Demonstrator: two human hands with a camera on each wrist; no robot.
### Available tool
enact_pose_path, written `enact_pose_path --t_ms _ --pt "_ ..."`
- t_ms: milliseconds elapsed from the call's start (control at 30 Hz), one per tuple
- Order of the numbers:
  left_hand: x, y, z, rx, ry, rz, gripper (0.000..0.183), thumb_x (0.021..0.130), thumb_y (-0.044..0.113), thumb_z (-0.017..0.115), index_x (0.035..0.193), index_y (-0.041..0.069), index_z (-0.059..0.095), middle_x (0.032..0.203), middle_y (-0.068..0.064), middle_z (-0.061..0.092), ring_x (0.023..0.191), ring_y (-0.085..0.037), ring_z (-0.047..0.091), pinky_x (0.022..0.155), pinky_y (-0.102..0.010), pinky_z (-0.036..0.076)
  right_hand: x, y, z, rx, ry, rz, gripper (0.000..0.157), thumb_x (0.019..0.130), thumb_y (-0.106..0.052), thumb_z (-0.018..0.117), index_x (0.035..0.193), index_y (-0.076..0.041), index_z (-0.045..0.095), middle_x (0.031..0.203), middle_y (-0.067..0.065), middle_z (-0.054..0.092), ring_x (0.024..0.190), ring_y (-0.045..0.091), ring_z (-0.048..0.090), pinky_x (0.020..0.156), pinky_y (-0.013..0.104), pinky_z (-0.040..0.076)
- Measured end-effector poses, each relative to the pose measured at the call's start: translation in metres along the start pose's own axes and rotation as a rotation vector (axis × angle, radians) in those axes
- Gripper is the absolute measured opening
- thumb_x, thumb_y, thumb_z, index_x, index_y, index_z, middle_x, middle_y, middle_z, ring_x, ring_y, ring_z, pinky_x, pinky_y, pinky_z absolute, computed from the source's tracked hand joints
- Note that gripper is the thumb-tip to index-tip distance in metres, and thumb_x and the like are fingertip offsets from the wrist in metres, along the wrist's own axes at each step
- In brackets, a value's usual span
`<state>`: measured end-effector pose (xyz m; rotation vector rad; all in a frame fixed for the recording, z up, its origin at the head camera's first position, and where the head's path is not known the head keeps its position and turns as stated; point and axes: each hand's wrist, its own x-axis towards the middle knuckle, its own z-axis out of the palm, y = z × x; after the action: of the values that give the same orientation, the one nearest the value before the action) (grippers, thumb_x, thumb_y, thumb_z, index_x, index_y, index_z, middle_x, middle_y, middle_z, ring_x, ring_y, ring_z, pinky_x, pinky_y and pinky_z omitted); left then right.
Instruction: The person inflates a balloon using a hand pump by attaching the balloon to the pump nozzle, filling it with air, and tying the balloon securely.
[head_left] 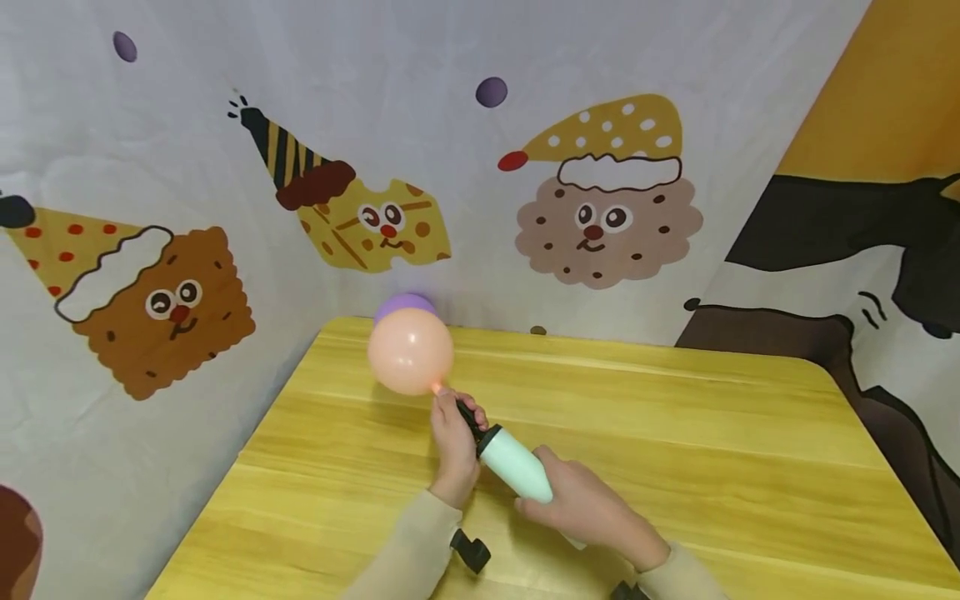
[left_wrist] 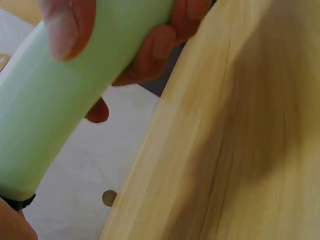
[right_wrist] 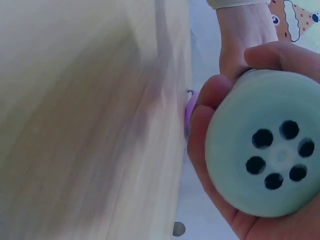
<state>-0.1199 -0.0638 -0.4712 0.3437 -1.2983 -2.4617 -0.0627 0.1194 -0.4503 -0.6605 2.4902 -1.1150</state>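
Note:
A round peach balloon (head_left: 410,351), inflated, sits at the front tip of a mint-green balloon pump (head_left: 517,464) with a black front end. My left hand (head_left: 454,439) pinches the balloon's neck where it meets the nozzle, its fingers around the black end. The pump's body is gripped by my right hand (head_left: 588,506), fingers and thumb wrapped about it. In the right wrist view, the pump's round end (right_wrist: 282,155) shows a ring of several dark holes. The nozzle tip itself is hidden by the left hand and balloon.
Behind the peach balloon, a purple balloon (head_left: 406,303) lies at the back left of the wooden table (head_left: 675,417), close to the wall. A cloth backdrop (head_left: 420,67) printed with cartoon snacks in party hats hangs along the table's far and left edges.

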Motion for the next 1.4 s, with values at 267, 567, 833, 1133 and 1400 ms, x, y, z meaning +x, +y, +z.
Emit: enact_pose_path --t_ms 267,567,833,1133,1400 --pt "0.024 0.015 -0.002 -0.055 0.03 0.036 0.044 0.115 0.028 0.028 0.08 0.008 0.048 0.065 0.0 0.049 0.048 -0.008 0.047 0.043 -0.02 0.041 -0.007 0.004 -0.004 0.061 -0.003 0.016 0.054 0.092 -0.041 0.076 0.127 -0.006 0.053 0.078 0.0 0.061 0.054 0.01 0.058 0.044 0.03 0.051" --pt "0.053 0.036 -0.022 -0.152 0.166 0.083 0.042 0.114 0.026 0.029 0.08 0.009 0.047 0.064 0.0 0.05 0.046 -0.008 0.046 0.042 -0.018 0.038 -0.038 0.028 -0.03 0.027 -0.085 -0.019 0.052 0.093 -0.037 0.076 0.132 -0.011 0.054 0.094 -0.003 0.065 0.067 0.007 0.06 0.056 0.029 0.052" --pt "0.038 0.029 -0.016 -0.132 0.128 0.085 0.041 0.115 0.031 0.028 0.086 0.009 0.045 0.07 0.0 0.05 0.048 -0.008 0.047 0.043 -0.018 0.04 -0.033 0.027 -0.028 -0.04 -0.083 -0.033 0.053 0.093 -0.04 0.076 0.131 -0.009 0.054 0.092 -0.004 0.065 0.068 0.006 0.059 0.056 0.028 0.051" --pt "0.008 0.006 0.004 -0.052 0.003 0.024 0.04 0.115 0.025 0.028 0.085 0.009 0.048 0.071 -0.001 0.05 0.051 -0.009 0.049 0.046 -0.019 0.043 -0.009 0.008 -0.009 -0.057 0.019 -0.011 0.053 0.089 -0.04 0.078 0.121 -0.006 0.054 0.079 -0.002 0.059 0.056 0.008 0.055 0.047 0.028 0.049" --pt "0.007 0.002 0.006 0.002 -0.019 0.02 0.044 0.115 0.032 0.03 0.083 0.009 0.048 0.066 0.0 0.049 0.048 -0.007 0.048 0.044 -0.019 0.042 -0.001 0.0 -0.001 0.047 0.023 0.03 0.058 0.091 -0.04 0.076 0.127 -0.001 0.052 0.079 0.001 0.06 0.057 0.011 0.058 0.047 0.031 0.051"
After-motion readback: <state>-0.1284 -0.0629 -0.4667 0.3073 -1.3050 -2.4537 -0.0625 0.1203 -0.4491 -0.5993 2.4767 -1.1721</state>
